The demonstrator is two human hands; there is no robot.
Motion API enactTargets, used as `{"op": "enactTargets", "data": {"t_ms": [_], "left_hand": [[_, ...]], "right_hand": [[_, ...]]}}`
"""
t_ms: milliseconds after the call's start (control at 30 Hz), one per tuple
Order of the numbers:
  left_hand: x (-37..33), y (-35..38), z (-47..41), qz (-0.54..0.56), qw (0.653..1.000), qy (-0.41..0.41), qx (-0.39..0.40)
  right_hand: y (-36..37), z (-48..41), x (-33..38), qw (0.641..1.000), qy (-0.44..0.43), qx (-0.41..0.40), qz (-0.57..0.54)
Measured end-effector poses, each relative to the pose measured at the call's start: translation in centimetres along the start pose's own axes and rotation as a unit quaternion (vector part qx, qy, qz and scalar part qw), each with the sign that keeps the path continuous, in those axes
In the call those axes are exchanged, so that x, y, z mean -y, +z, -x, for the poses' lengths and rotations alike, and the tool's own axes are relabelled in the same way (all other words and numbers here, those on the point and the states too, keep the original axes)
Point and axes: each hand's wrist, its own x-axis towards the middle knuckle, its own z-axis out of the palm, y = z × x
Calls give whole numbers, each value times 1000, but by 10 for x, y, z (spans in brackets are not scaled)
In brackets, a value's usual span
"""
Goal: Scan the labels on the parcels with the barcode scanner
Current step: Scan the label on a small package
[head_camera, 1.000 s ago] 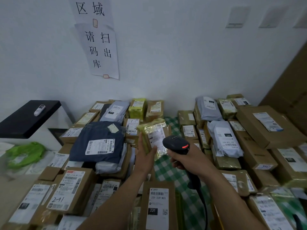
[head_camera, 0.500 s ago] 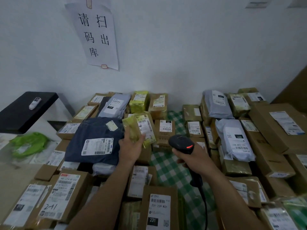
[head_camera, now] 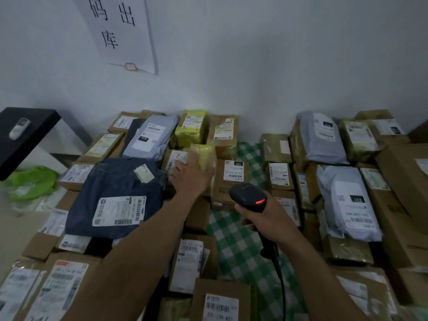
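My left hand [head_camera: 191, 177] grips a small yellow-green taped parcel [head_camera: 203, 156], held low over the cardboard boxes behind the dark blue bag parcel [head_camera: 115, 195]. Its label faces away from me. My right hand [head_camera: 261, 218] holds the black barcode scanner [head_camera: 249, 196] by its handle; a red light shows on its head and its cable [head_camera: 281, 283] hangs toward me. The scanner is to the right of the held parcel and nearer to me, above the green checked cloth [head_camera: 234, 242].
Several labelled boxes and grey bag parcels [head_camera: 347, 202] crowd both sides of the cloth strip. A black shelf [head_camera: 34, 126] with a white remote [head_camera: 19, 128] stands at the left. A green plastic bag [head_camera: 32, 181] lies below it. A paper sign [head_camera: 122, 31] hangs on the wall.
My left hand has carried the yellow-green parcel away from the scanner, back and left onto the pile, turning its label out of sight. The scanner stayed roughly in place.
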Motion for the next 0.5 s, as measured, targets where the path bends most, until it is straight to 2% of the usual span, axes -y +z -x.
{"op": "enactTargets", "data": {"t_ms": [167, 500], "left_hand": [[-9, 21, -7, -16, 999, -10, -35], [-10, 26, -16, 15, 999, 16, -30]], "right_hand": [[2, -13, -6, 1000, 19, -10, 11], [-6, -22, -18, 999, 40, -7, 0]]}}
